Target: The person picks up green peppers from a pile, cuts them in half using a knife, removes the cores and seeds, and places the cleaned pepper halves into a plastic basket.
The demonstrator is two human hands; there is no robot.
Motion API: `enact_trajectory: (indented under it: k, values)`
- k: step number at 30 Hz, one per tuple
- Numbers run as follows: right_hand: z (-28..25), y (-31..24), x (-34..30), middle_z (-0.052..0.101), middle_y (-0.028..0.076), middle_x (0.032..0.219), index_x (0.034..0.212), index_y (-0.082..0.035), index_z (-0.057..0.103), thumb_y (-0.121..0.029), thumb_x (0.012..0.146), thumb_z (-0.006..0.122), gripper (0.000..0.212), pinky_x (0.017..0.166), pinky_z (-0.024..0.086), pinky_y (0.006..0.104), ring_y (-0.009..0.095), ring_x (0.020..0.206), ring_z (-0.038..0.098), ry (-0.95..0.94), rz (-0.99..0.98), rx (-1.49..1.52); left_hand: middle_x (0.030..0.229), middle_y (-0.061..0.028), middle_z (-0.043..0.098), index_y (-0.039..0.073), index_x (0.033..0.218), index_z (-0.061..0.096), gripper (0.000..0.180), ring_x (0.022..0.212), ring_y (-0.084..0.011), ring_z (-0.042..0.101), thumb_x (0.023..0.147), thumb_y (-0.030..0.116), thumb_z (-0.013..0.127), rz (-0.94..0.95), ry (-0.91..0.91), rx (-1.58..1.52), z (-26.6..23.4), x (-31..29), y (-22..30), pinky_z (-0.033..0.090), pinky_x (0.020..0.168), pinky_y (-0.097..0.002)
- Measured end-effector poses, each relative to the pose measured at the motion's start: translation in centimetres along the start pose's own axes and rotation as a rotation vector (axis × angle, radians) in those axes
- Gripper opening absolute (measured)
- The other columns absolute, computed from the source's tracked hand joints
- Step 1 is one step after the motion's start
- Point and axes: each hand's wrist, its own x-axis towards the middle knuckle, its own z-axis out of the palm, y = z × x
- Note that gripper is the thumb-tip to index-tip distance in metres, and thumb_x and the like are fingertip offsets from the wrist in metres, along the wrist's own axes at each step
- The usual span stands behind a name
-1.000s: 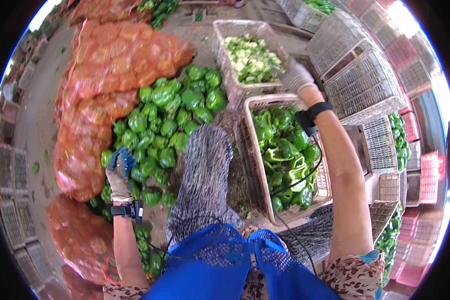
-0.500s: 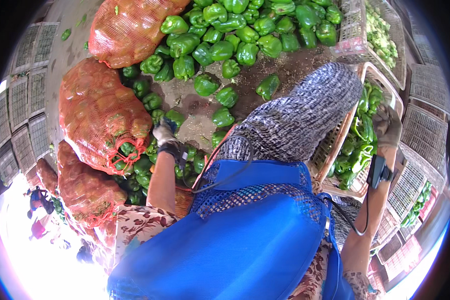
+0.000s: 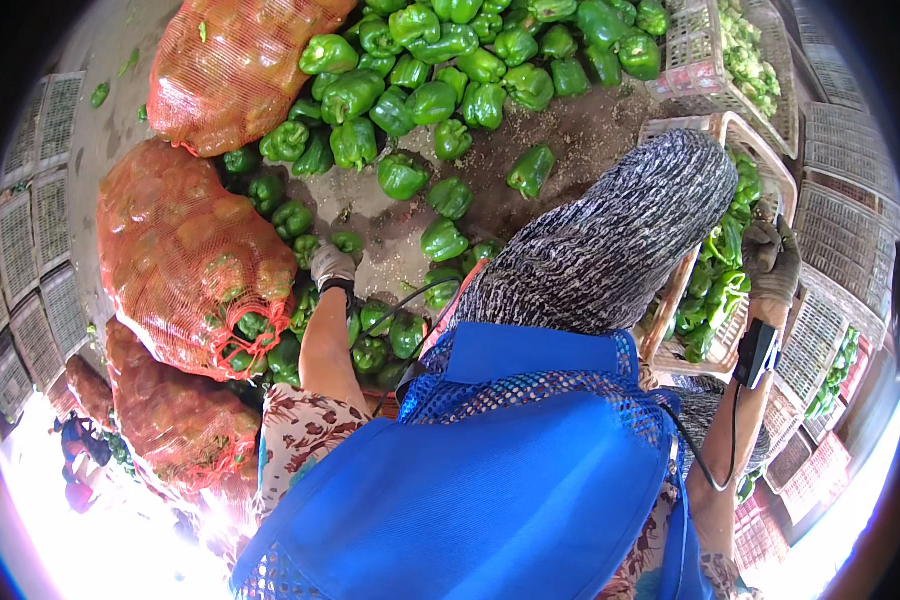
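Observation:
My left hand [image 3: 332, 265], in a pale work glove, reaches down among the green bell peppers on the floor. Its fingertips are bent against a small green bell pepper [image 3: 347, 241] and are partly hidden. To its left bulges a full orange mesh sack [image 3: 190, 260]. My right hand [image 3: 772, 258], in a dirty glove, is over the right side of a pale plastic crate [image 3: 785, 185]. Its fingers are apart, and no pepper shows in them. Green peppers [image 3: 705, 295] lie in that crate beside the hand.
A heap of green bell peppers [image 3: 440, 60] covers the far floor. More mesh sacks [image 3: 245, 75] stand at the left. A crate of pale green pieces [image 3: 750, 60] is at the far right, and stacked crates [image 3: 850, 245] line the right edge. My raised knee [image 3: 610, 230] is between my hands.
The view has shifted slightly. My left hand has moved a little forward and right against the floor, along with the small pepper at its fingertips. My right hand's fingers look more spread.

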Motion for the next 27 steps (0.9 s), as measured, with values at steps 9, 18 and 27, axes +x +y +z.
enact_trajectory:
  k: [9, 18, 27]
  values:
    - [9.9, 5.4, -5.1, 0.059, 0.007, 0.081, 0.12, 0.008, 0.053, -0.017, 0.097, 0.049, 0.034, 0.049, 0.033, 0.0199, 0.005, 0.05, 0.038, 0.019, -0.297, -0.445, 0.119, -0.0046, 0.063, 0.009, 0.125, 0.057, 0.045, 0.109, -0.023, 0.061, 0.085, 0.025, 0.068, 0.332, -0.696, -1.927, -6.1, -0.8, 12.4, 0.052, 0.088, -0.0407]
    - [12.5, 10.3, -10.3, 0.065, 0.012, 0.088, 0.123, 0.001, 0.052, -0.037, 0.094, 0.055, 0.048, 0.035, 0.04, 0.0198, 0.006, 0.043, 0.048, -0.074, -0.048, -0.299, 0.133, -0.0078, 0.055, 0.003, 0.135, 0.049, 0.086, 0.123, -0.0199, 0.051, 0.062, 0.026, 0.089, 1.678, -1.061, -1.024, -29.0, -25.7, 35.2, 0.038, 0.107, -0.037]
    - [6.9, 4.0, -13.8, 0.054, 0.003, 0.062, 0.101, -0.005, 0.056, -0.02, 0.09, 0.062, 0.019, 0.033, 0.033, 0.0209, 0.01, 0.036, 0.043, 0.21, -0.419, -0.264, 0.126, -0.0135, 0.055, 0.004, 0.142, 0.033, 0.096, 0.112, -0.0216, 0.057, 0.07, 0.044, 0.083, 1.752, -0.785, -0.96, -22.4, -37.0, 42.6, 0.05, 0.097, -0.0353]
